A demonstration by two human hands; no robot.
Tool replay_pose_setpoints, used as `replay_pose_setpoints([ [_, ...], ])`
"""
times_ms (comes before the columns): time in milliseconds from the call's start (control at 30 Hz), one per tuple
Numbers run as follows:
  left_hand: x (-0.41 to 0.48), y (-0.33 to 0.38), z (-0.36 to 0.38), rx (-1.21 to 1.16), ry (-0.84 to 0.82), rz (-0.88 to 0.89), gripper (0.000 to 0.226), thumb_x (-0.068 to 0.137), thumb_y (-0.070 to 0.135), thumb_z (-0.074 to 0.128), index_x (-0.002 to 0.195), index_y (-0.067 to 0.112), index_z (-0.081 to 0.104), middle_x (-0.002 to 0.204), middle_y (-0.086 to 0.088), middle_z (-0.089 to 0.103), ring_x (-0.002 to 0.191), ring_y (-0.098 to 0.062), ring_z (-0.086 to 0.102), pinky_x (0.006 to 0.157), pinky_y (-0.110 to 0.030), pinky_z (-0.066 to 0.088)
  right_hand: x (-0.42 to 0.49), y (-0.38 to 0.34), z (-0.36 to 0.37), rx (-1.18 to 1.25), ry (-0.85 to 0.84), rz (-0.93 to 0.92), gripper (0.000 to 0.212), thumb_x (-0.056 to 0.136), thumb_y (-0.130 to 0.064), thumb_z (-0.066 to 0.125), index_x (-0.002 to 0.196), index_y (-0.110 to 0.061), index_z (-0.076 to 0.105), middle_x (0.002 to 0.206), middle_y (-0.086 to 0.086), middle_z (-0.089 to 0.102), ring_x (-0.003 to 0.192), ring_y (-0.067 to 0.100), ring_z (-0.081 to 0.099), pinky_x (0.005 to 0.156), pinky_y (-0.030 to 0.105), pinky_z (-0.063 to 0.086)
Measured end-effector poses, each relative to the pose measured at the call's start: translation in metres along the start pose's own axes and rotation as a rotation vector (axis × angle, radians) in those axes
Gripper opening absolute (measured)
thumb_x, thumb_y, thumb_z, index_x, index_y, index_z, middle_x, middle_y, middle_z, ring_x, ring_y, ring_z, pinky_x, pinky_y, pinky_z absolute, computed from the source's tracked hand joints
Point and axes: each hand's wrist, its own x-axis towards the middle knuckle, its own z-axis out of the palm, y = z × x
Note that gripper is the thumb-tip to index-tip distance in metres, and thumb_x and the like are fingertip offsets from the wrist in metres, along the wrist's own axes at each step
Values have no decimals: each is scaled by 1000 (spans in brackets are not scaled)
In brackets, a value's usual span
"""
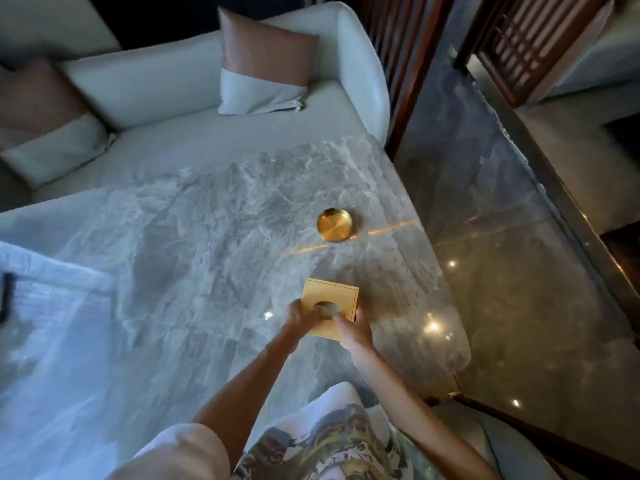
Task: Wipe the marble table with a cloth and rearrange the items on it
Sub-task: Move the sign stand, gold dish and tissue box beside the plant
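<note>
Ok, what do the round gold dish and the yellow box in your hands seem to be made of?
Round dish: apparently metal, brass-coloured with a brushed sheen; fine concentric rings and a bright glint show. Yellow box: matte, flat-sided, with a thin dark border line; perhaps faux leather or card, but blur leaves it open.

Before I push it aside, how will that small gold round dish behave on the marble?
The gold dish looks like brushed metal, so it is probably rigid and not fragile. It sits low and flat with a short rim, so it is unlikely to tip or roll. The marble table looks polished, so the dish may slide readily and could scrape.
</note>
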Motion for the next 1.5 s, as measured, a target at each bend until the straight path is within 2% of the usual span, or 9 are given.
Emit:
replay_pose_setpoints([
  [167, -19, -50, -76, -158, 148, -4, 26, 87, 22, 63, 107, 5, 66, 83, -4, 61, 73, -14, 54, 50, -22, 37, -33, -1, 73, -71, -156, -67, 35, 86, -24, 69, 119, -22, 58, 118, 6, 65, 111, 29, 62, 102, 49, 50],
  [600, -58, -177, -229, -264, 246, -79, 14, 79, 25, 67, 84, 14, 61, 63, 1, 51, 62, -14, 48, 45, -18, 31, -130, 50, 228, -155, -277, -40, 41, 95, -21, 61, 134, -21, 49, 128, 5, 57, 105, 21, 55, 90, 41, 51],
  [967, -45, -186, -211, -127, 86, -120, 41, 84, 25, 64, 120, 7, 58, 111, -14, 65, 94, -24, 60, 71, -28, 44, -110, 74, 216, -135, -261, 89, 66, 93, -34, 62, 150, -24, 31, 146, 3, 45, 120, 22, 51, 103, 48, 49],
  [1200, -37, -185, -197, -130, 83, -197, 24, 88, 16, 68, 105, 20, 52, 93, -2, 57, 73, -11, 54, 53, -15, 45, -92, 81, 192, -169, -427, 193, 77, 90, -38, 67, 153, -27, 23, 145, 3, 45, 129, 25, 49, 97, 42, 49],
  [1267, -35, -173, -199, -74, -4, -227, 58, 87, 15, 70, 136, 14, 40, 120, -7, 51, 94, -14, 59, 73, -8, 50, -82, 71, 168, -314, -542, 220, 99, 83, -55, 68, 156, -33, 4, 154, 0, 35, 136, 23, 44, 90, 37, 52],
  [1333, -28, -155, -201, 133, 83, -195, 103, 81, 33, 71, 155, 9, 3, 150, -16, 35, 137, -35, 40, 114, -39, 36, -58, 50, 134, -366, -574, 203, 100, 83, -61, 64, 157, -33, 3, 155, 2, 37, 135, 26, 47, 84, 34, 52],
  [1400, -9, -116, -191, 461, 286, -87, 90, 90, 43, 55, 156, 12, 1, 160, -15, 22, 148, -38, 18, 120, -57, 18, -13, 18, 94, -292, -469, 95, 77, 91, -47, 62, 154, -23, 24, 124, 12, 58, 104, 22, 63, 69, 26, 47],
  [1433, -1, -91, -184, 574, 364, -1, 79, 94, 41, 48, 155, 12, 7, 160, -13, 23, 148, -36, 18, 119, -57, 18, 8, -2, 76, -277, -369, -10, 64, 92, -40, 63, 147, -17, 38, 103, 11, 59, 83, 16, 60, 64, 22, 40],
  [1500, 27, -29, -162, 606, 447, 146, 64, 96, 34, 43, 151, 12, 22, 152, -14, 38, 140, -34, 34, 115, -52, 30, 56, -49, 40, -288, -163, -184, 46, 91, -34, 65, 129, -10, 53, 92, 7, 60, 77, 13, 50, 68, 25, 39],
])
